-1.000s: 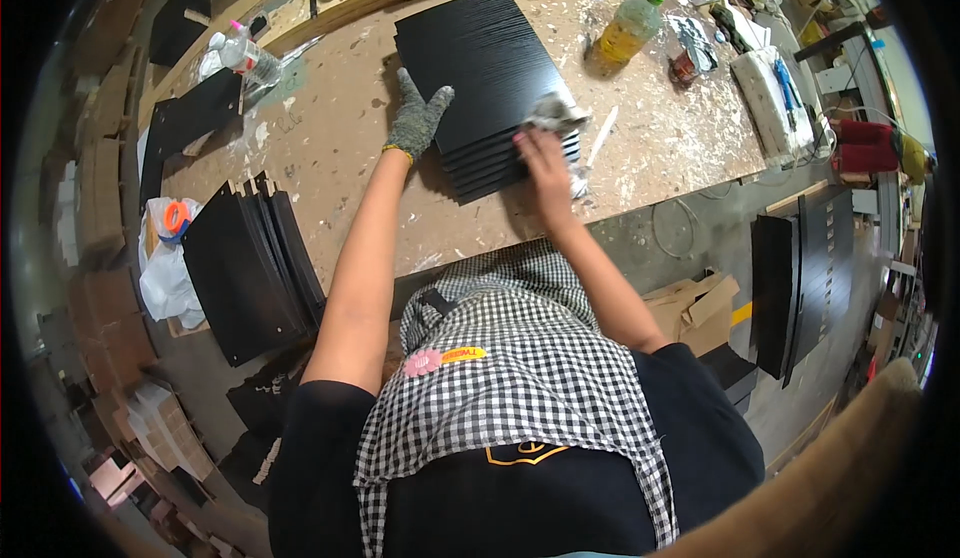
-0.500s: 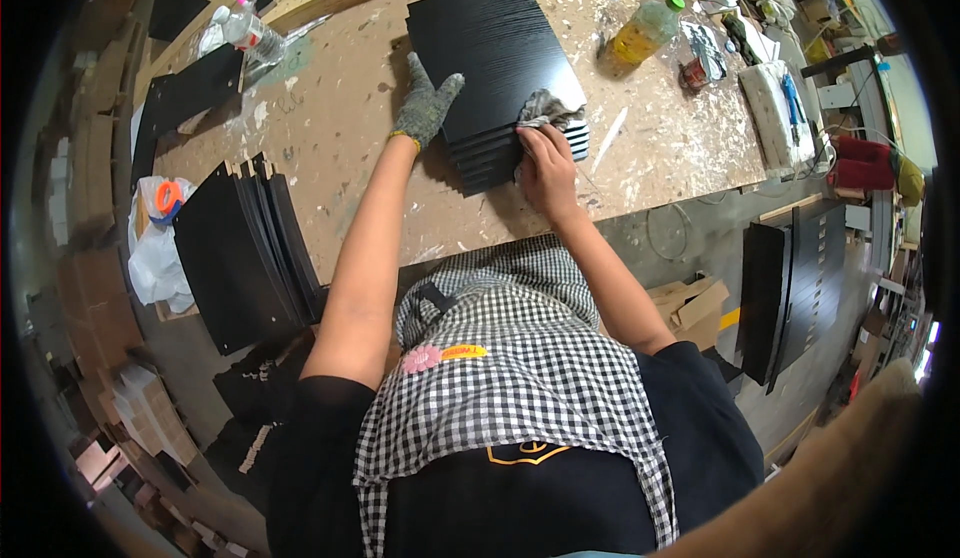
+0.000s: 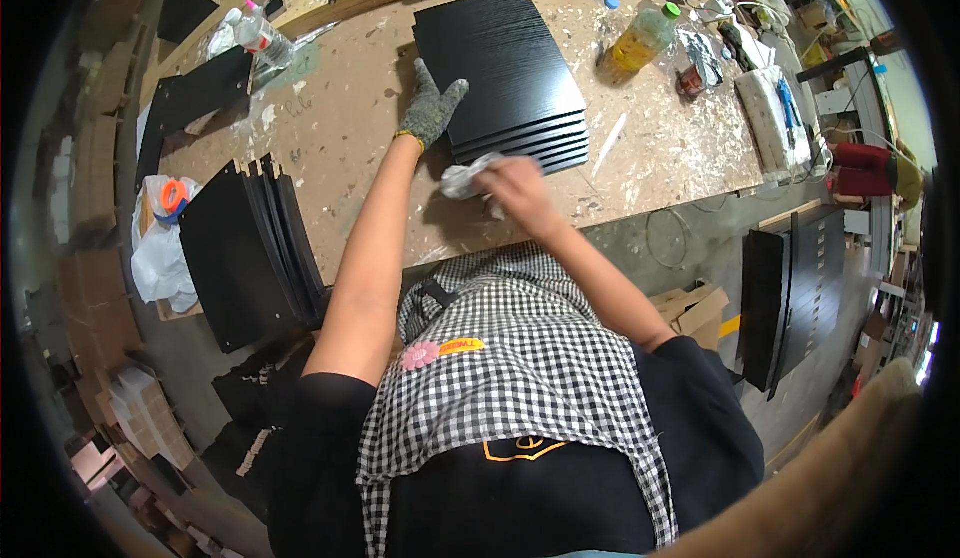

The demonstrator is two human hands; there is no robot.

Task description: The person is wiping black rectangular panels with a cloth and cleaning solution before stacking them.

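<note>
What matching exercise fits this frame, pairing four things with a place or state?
Things:
1. left hand
2. right hand
3. yellow bottle
4. stack of black panels

Places or states:
A. lying on its side, right of the stack
B. gloved, at the stack's left edge
C. bare, shut on a white cloth
D. flat on the workbench, edges stepped

Pairs: 1-B, 2-C, 3-A, 4-D

Left hand (image 3: 432,110): grey knitted work glove with a yellow cuff edge. Right hand (image 3: 520,194): ungloved. Torso: black short-sleeved shirt under a black-and-white checked apron (image 3: 510,378) carrying a pink flower patch and a yellow label.
</note>
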